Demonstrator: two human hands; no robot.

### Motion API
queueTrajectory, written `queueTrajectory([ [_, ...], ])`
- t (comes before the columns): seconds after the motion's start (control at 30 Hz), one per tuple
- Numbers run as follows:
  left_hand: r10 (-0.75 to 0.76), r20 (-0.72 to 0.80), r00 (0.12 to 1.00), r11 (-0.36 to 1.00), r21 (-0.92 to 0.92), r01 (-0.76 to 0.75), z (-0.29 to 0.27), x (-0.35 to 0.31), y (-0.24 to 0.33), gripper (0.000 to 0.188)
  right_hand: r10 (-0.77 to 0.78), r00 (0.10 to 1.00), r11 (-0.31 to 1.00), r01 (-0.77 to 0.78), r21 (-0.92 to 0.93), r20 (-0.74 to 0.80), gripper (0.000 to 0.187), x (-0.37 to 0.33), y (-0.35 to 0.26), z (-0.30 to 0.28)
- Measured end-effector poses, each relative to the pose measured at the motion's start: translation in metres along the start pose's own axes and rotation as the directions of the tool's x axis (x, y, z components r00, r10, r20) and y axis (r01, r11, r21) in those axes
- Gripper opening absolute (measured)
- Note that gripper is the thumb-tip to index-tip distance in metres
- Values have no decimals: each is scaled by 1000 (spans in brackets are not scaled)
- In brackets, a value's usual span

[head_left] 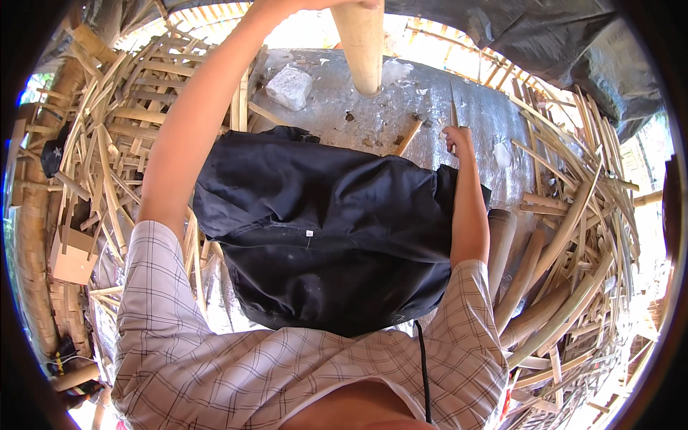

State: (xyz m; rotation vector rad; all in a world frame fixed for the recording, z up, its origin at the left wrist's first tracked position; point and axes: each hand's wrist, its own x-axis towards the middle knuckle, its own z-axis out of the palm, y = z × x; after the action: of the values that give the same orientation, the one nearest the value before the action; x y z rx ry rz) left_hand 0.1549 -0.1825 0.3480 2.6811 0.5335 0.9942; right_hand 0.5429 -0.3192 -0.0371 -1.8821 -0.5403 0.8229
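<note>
Bamboo pole upright on the block

Left hand (pixel 315 3) tops the pole (pixel 360 43); right hand (pixel 457 137) grips a blade (pixel 453 107) beside it

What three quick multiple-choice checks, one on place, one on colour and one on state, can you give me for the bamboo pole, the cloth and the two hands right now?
1. Where does the lower end of the bamboo pole stand?
A. on the grey slab
B. on the dark cloth
C. in the pile of strips

2. What colour is the cloth on the lap?
A. red
B. dark navy
C. white

3. How does the right hand stand?
A. open and flat
B. closed on a thin blade
C. gripping the pole

Answers: 1 A, the pole's end meets the slab. 2 B, it looks navy. 3 B, its fingers wrap the blade; the left hand grips the pole at the top.
</note>
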Motion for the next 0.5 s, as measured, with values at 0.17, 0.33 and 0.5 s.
queueTrajectory([
  [0.17,69,176,982,995,-82,-55,21,23,4,44,-26,1000,999,26,-31,-10,24,-4,2,-3],
  [0.33,-12,56,998,999,51,9,28,24,24,67,-32,999,998,31,-46,-27,24,-10,-5,2],
  [0.5,-87,-207,975,996,-41,81,56,20,14,54,-120,993,993,119,17,3,20,-23,-19,12],
])
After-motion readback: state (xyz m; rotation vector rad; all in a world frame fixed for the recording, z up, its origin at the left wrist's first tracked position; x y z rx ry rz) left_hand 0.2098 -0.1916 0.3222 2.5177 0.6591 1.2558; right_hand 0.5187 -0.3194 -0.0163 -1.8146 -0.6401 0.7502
